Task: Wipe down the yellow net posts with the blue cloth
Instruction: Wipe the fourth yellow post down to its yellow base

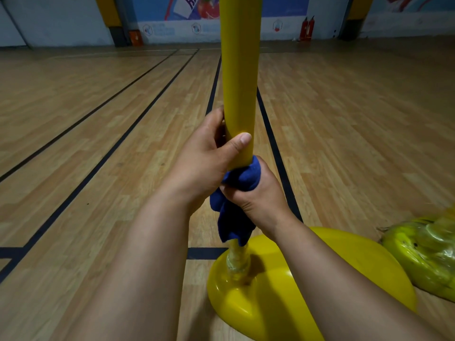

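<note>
A yellow net post (238,77) rises upright through the middle of the view from a round yellow base (270,299) on the floor. My left hand (209,158) grips the bare post, thumb across its front. Just below, my right hand (256,193) grips the blue cloth (236,212), which is wrapped round the post; a loose end of the cloth hangs down toward the base. The part of the post under the cloth is hidden. Clear plastic wrap shows round the post's foot (237,262).
A second yellow base wrapped in clear plastic (428,257) lies at the right edge. Wooden court floor with dark lines (98,166) spreads all round. Red fire extinguishers (307,28) stand by the far wall.
</note>
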